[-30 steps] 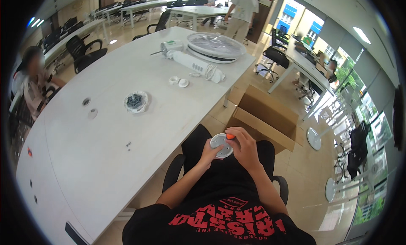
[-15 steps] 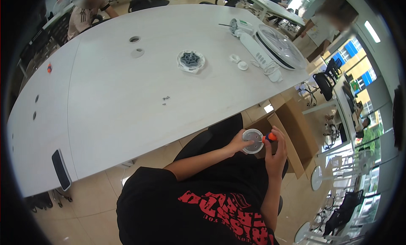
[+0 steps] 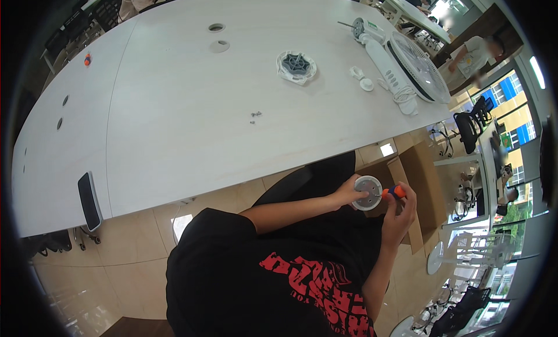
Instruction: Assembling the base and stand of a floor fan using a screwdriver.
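My left hand (image 3: 345, 194) is closed on the edge of a round, shallow part (image 3: 369, 202) with a white rim and a grey face with small holes. Its thumb lies across that face. In my right hand (image 3: 401, 214) is a short screwdriver (image 3: 396, 192) with an orange and dark blue handle, gripped by the fingers. Its shaft points left at the round part; whether the tip sits in a hole is too small to tell. Both hands are above my lap, off the table's edge.
On the white table (image 3: 186, 116) lie small screws (image 3: 255, 114), a wrapped dark round part (image 3: 297, 64), small white pieces (image 3: 364, 82), a fan body (image 3: 388, 63), a fan guard (image 3: 419, 66) and a phone (image 3: 89, 201). A cardboard box (image 3: 429, 191) stands beside my right hand.
My view has shifted, so the table and things on it appear higher and further right. Both hands keep their grips, and the screwdriver handle now lies more nearly level.
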Tool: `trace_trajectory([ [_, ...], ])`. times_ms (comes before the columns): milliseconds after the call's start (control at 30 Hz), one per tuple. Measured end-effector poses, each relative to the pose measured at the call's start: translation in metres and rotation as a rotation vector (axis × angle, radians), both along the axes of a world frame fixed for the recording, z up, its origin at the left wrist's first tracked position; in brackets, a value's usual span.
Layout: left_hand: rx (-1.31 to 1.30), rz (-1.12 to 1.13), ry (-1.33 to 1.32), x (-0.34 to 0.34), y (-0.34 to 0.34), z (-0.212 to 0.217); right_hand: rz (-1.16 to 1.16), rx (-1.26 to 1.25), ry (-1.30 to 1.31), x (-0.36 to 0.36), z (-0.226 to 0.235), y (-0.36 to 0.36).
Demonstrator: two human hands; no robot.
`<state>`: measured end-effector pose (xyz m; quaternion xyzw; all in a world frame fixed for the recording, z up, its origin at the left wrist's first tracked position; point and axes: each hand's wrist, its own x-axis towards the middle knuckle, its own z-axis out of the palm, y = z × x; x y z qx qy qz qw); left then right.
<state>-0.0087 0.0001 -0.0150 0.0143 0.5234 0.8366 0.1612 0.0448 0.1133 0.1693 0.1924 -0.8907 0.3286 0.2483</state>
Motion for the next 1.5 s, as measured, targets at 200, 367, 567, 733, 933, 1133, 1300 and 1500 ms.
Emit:
trace_trajectory([
  [200,0.083,0.014,-0.029,-0.006,0.005,-0.003,-0.056,-0.226,-0.007,0.008,0.018,0.018],
  [367,0.098,0.045,-0.148,-0.009,-0.013,0.009,-0.033,-0.457,0.034,-0.005,0.037,0.033],
  [567,0.142,-0.033,0.057,-0.002,-0.014,0.029,-0.07,-1.061,-0.255,-0.023,0.008,0.076],
  [733,0.211,-0.168,0.139,0.011,-0.013,0.04,-0.365,-1.374,-0.88,-0.037,-0.121,0.153],
  [933,0.171,-0.274,0.364,0.033,-0.01,0.05,-0.165,-1.482,-1.231,-0.034,-0.168,0.155],
  [1133,-0.23,-0.578,0.976,0.054,0.002,0.072,0.133,-1.201,-1.066,-0.054,-0.105,0.169],
  [1300,-0.577,-0.6,1.075,0.048,-0.003,0.073,-0.023,-0.917,-0.891,-0.053,-0.07,0.165],
  [1500,-0.492,-0.384,1.106,0.041,-0.007,0.074,-0.085,-0.741,-0.693,-0.053,-0.03,0.15],
])
